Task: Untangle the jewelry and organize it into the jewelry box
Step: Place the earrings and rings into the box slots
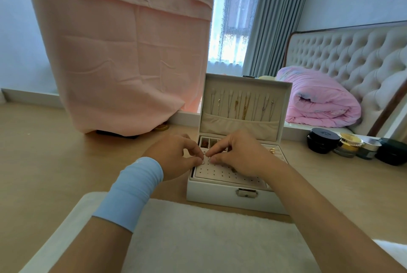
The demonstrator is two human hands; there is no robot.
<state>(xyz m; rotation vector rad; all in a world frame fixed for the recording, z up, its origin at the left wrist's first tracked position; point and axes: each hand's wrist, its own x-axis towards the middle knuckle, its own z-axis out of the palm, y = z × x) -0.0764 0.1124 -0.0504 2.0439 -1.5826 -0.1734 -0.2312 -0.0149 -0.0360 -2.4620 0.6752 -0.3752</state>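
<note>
Left hand (176,155) and right hand (239,153) pinch a small jewelry piece (203,162) between them, just above the perforated panel (220,174) of the jewelry box (220,199). It is best to work low and ease it apart without tugging.

Soft daylight from the window (229,19); wide-angle edges bend.

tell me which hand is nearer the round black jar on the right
Right. The right hand hovers over the jewelry box, on the side toward the round black jar; the left hand is over the box's left edge, farther away. Both pinch a small jewelry piece.
</note>
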